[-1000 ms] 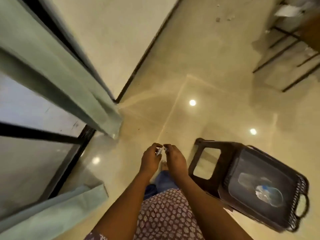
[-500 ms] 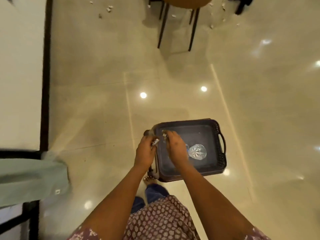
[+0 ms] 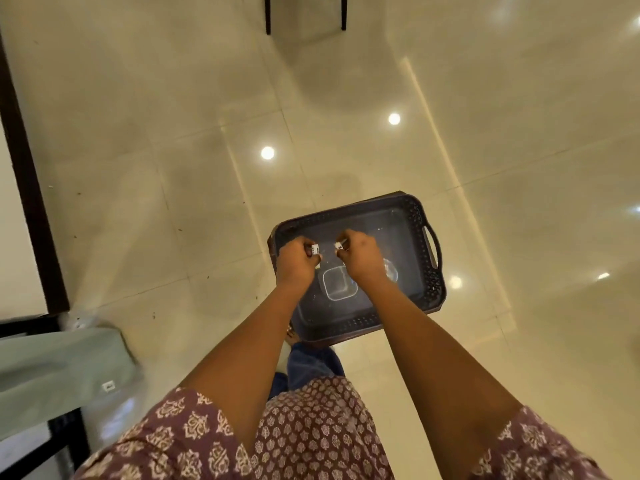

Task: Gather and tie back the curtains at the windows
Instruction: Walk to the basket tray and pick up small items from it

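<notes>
over a dark tray (image 3: 429, 271) on glossy floor, both hands pinching white pieces

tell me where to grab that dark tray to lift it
Take the tray by the cut-out handle in its right end wall, fingers hooked through from outside. The matching left end sits under the left hand, so that handle is hidden.

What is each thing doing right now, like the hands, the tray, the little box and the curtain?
left hand: curled, pinching a small white piece.
right hand: curled, pinching another small white piece.
white pieces: held apart over the tray.
tray: dark, lying flat under the hands.
clear container: in the tray, looks open and empty.
curtain: green, hanging loose, not tied.
</notes>
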